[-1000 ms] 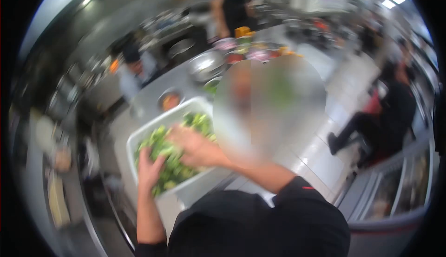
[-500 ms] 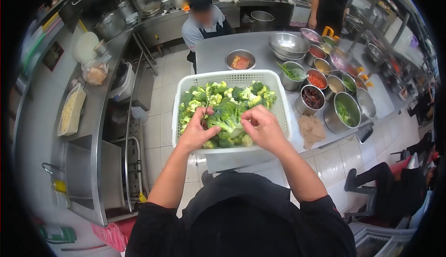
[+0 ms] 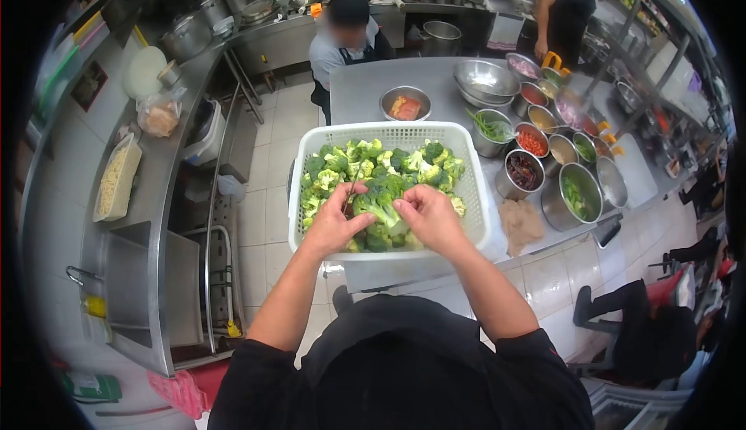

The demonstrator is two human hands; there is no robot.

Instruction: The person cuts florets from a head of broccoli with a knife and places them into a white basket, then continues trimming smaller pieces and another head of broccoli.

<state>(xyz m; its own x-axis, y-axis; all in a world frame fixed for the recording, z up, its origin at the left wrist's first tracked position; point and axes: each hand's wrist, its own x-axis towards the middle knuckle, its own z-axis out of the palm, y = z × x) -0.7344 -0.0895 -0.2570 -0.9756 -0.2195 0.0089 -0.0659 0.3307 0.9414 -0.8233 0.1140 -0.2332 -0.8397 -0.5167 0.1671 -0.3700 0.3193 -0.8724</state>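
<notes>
A white perforated basket (image 3: 480,220) full of cut broccoli and pale green florets (image 3: 427,172) stands in front of me. Over its middle, a large broccoli piece (image 3: 382,197) with a pale stem is between my hands. My left hand (image 3: 334,222) is curled at its left side, thumb at the stem; a thin dark object (image 3: 354,183), too small to make out, shows by the fingers. The fingertips of my right hand (image 3: 430,216) pinch the piece's right side.
Behind the basket, a metal bowl (image 3: 406,105) holds orange-pink food. Steel pots of ingredients (image 3: 572,194) and stacked bowls (image 3: 487,80) crowd the table's right. One person (image 3: 342,41) is beyond the table's left end, another (image 3: 566,10) at the back right. A steel counter (image 3: 159,220) runs along the left.
My right hand has moved left and now touches the broccoli piece, closer to my left hand. The view has shifted slightly, and the person at the back right stands farther right.
</notes>
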